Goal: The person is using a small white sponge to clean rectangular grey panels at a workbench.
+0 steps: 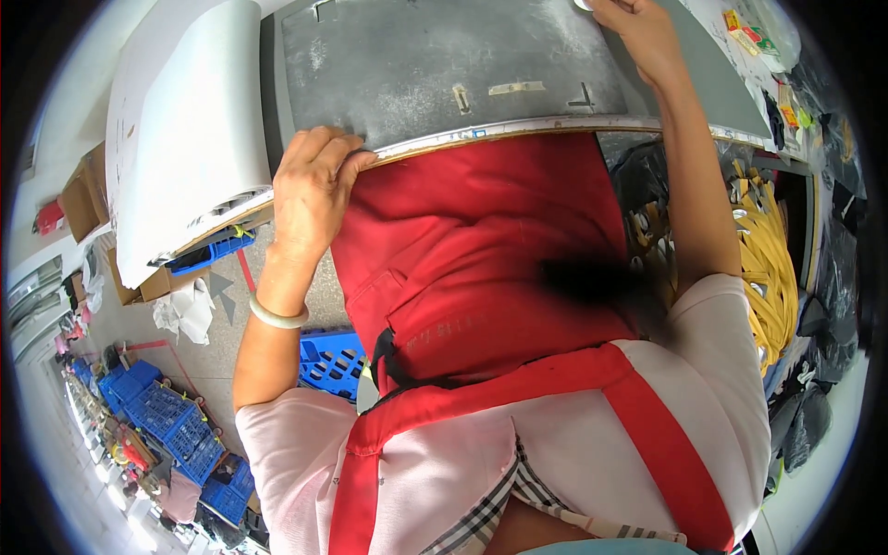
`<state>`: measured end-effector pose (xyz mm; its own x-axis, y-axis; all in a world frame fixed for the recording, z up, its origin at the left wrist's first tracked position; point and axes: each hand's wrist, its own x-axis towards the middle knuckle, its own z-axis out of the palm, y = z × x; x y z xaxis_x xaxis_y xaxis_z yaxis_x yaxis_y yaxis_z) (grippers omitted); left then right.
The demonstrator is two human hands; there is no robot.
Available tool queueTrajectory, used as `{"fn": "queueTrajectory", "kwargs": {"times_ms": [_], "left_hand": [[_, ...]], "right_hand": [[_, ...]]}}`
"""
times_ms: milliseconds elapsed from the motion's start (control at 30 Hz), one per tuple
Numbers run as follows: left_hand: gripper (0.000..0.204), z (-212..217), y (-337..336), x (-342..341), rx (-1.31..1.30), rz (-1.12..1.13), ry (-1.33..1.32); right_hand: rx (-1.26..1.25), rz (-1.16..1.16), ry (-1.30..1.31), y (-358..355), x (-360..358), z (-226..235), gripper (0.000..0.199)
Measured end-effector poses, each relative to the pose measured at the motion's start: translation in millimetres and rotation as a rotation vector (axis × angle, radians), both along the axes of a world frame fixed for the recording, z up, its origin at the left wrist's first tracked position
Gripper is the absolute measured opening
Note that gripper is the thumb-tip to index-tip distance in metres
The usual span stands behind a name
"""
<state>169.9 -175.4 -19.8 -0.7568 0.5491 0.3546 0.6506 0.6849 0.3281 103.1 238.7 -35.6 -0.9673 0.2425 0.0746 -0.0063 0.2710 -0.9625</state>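
A dark grey board (435,65) with chalky white smudges and bits of tape lies on the work table in front of me. My left hand (314,180), a pale bangle on its wrist, is closed over the table's front edge (481,131) at the board's near left corner. Its fingers are curled, the thumb along the edge. At the far right of the board my right hand (643,35) pinches a small white rounded piece (583,5). The upper frame edge cuts that piece off, so its kind cannot be told.
A large white sheet roll (208,102) lies left of the board. Yellow straps (768,268) hang in a bundle at the right, near black plastic bags (803,425). Blue crates (176,425) and a cardboard box (85,194) stand at the left. Small packets (743,35) lie at the far right.
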Motion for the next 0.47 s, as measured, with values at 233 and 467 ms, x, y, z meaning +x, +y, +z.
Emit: {"fn": "queueTrajectory", "kwargs": {"times_ms": [233, 467], "left_hand": [[0.017, -3, -2, 0, 0.046, -0.021, 0.028], [0.015, -4, -2, 1, 0.027, 0.006, -0.011]], "right_hand": [[0.091, -0.058, -0.03, -6, 6, 6, 0.017], [0.153, -0.075, -0.016, -7, 5, 5, 0.02]]}}
